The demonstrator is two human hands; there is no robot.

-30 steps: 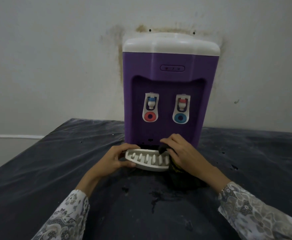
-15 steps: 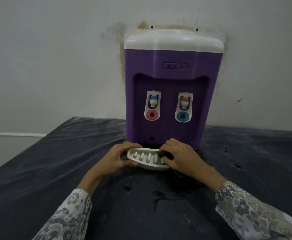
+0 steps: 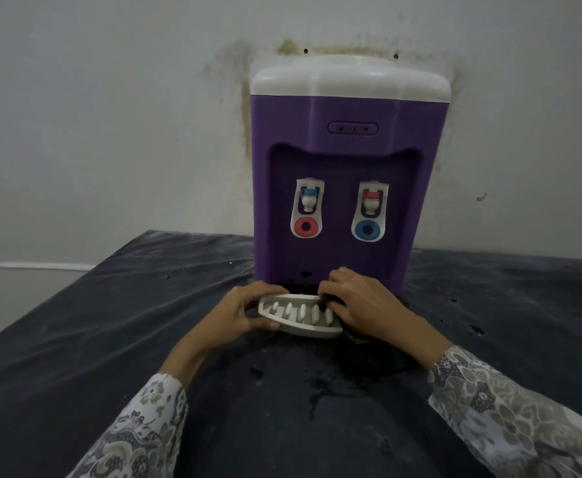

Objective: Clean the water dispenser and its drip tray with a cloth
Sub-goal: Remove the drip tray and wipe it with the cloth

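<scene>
The white drip tray (image 3: 296, 315) sits just in front of the foot of the purple water dispenser (image 3: 345, 188), at the dark slot at its base, tilted so its slotted top faces up and toward the camera. Its long axis runs left to right, parallel to the front of the dispenser, and its curved front edge points away from the dispenser toward the person. The left hand (image 3: 244, 313) grips the tray's left end, thumb curled over the back rim and fingers wrapped under the front edge. The right hand (image 3: 358, 301) is at the tray's right end, fingers curled over the top and pressing a dark cloth (image 3: 355, 334) against it — most of the cloth is hidden under the palm, with a bunched bit showing below the tray's right corner. Both hands are equally close to the tray, one at each end; the left looks to be the holder and the right the wiper. The uncleaned slats lie to the left of the cloth, so I would judge the coming stroke runs along the tray's length toward the left hand. Whether the tray's back edge touches the dispenser cannot be told — the fingers and shadow hide it.
</scene>
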